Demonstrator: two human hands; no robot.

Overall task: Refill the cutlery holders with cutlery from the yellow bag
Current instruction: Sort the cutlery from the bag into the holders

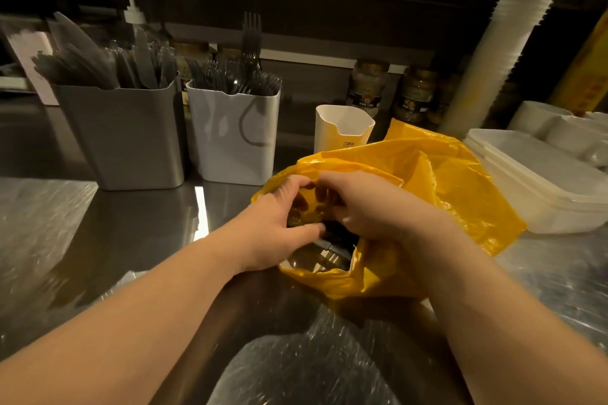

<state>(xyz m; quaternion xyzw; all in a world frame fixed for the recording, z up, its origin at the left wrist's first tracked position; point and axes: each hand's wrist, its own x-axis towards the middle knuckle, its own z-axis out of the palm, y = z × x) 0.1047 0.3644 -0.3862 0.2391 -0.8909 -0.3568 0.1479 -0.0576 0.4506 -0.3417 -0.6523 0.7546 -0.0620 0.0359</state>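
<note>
The yellow bag [460,187] lies open on the steel counter, with dark cutlery [332,248] showing in its mouth. My left hand [276,223] curls its fingers over the bag's near-left rim. My right hand [365,207] reaches into the opening with fingers bent down among the cutlery; what they hold is hidden. A grey holder [131,138] full of knives stands at the back left. Beside it is a white holder [233,138] packed with forks. A smaller white holder [342,128], which looks empty, stands behind the bag.
White plastic containers [539,181] are stacked at the right. A tall stack of white cups [503,43] leans at the back right. Jars [418,92] line the back wall. A pump bottle [135,10] stands behind the grey holder. The steel counter [98,240] stretches left.
</note>
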